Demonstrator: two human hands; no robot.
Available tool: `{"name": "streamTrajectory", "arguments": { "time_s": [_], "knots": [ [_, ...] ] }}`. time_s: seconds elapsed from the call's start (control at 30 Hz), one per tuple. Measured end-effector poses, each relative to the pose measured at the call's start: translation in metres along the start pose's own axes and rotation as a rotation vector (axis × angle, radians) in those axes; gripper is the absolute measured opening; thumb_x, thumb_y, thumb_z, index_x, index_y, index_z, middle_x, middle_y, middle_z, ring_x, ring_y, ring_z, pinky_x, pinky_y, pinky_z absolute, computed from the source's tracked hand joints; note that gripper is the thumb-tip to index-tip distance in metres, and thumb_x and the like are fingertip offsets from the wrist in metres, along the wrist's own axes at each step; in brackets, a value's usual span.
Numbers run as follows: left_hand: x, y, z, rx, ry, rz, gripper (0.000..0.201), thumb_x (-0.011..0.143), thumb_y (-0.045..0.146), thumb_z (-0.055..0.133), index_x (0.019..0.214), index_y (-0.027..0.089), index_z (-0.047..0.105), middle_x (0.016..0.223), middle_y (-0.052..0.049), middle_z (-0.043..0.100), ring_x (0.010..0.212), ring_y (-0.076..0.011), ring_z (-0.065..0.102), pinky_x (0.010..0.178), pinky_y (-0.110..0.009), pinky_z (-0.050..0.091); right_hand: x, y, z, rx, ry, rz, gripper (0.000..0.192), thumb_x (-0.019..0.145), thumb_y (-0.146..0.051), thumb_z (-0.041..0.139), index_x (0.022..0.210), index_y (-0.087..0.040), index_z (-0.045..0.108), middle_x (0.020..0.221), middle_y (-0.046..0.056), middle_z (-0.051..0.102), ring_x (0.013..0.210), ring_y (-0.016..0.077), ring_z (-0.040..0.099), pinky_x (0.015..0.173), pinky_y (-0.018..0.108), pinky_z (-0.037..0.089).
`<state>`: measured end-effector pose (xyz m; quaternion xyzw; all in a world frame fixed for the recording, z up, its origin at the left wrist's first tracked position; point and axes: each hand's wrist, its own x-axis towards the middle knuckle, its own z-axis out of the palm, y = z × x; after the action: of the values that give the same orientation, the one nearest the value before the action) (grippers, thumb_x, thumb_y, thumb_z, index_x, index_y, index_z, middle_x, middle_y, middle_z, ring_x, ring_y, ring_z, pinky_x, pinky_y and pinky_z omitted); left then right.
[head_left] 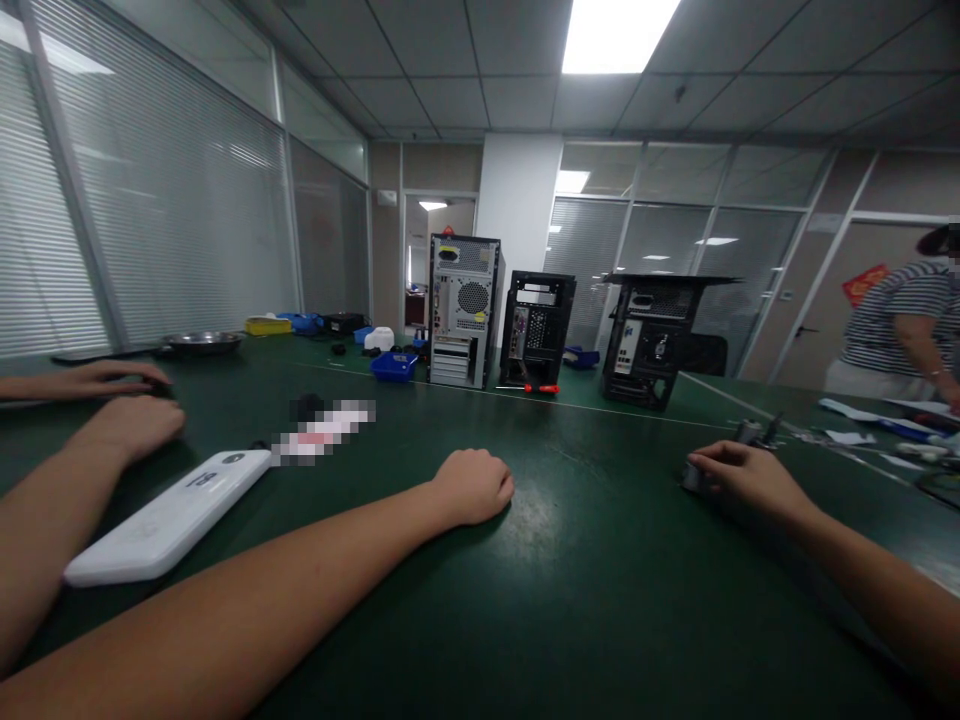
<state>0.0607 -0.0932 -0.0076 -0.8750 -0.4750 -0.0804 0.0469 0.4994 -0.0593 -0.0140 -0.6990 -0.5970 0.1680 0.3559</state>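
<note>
**Hands resting on the green worktop**

The left hand (474, 486) lies as a closed, empty fist on the worktop (600, 580), bare surface all round. The right hand (742, 478) curls its fingers (705, 462) around what seems a small grey metal part (691, 477), short of the right edge.

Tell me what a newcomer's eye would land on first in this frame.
Three upright computer tower cases at the far side of the dark green table: a silver one and two black ones. Nearer, the person's left hand rests as a fist on the mat, and the right hand touches a small grey metal part. A long white plastic case lies at left, beside a co-worker's hands.
</note>
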Motion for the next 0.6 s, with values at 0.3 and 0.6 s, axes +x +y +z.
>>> {"name": "streamTrajectory", "arguments": {
  "time_s": [0.3, 0.6],
  "knots": [
    [0.0, -0.001, 0.003, 0.026, 0.017, -0.007, 0.044, 0.095, 0.041, 0.035, 0.084, 0.019, 0.072, 0.084, -0.011, 0.072, 0.074, -0.0238, 0.068, 0.069, -0.036, 0.053, 0.006, 0.004, -0.004, 0.159, -0.144, 0.045, 0.039, 0.068, -0.055, 0.073, 0.077, -0.019, 0.061, 0.092, 0.008, 0.071, 0.087, 0.0236, 0.066, 0.072, 0.033, 0.056],
    [0.0, 0.0, 0.003, 0.053, 0.014, -0.015, 0.045, 0.095, 0.041, 0.035, 0.085, 0.018, 0.073, 0.087, -0.013, 0.072, 0.078, -0.0256, 0.069, 0.072, -0.037, 0.054, 0.002, -0.002, -0.012, 0.052, -0.25, -0.074, 0.034, 0.073, -0.049, 0.065, 0.091, -0.02, 0.067, 0.111, 0.01, 0.071, 0.099, 0.0254, 0.066, 0.078, 0.032, 0.054]
  ]
}}
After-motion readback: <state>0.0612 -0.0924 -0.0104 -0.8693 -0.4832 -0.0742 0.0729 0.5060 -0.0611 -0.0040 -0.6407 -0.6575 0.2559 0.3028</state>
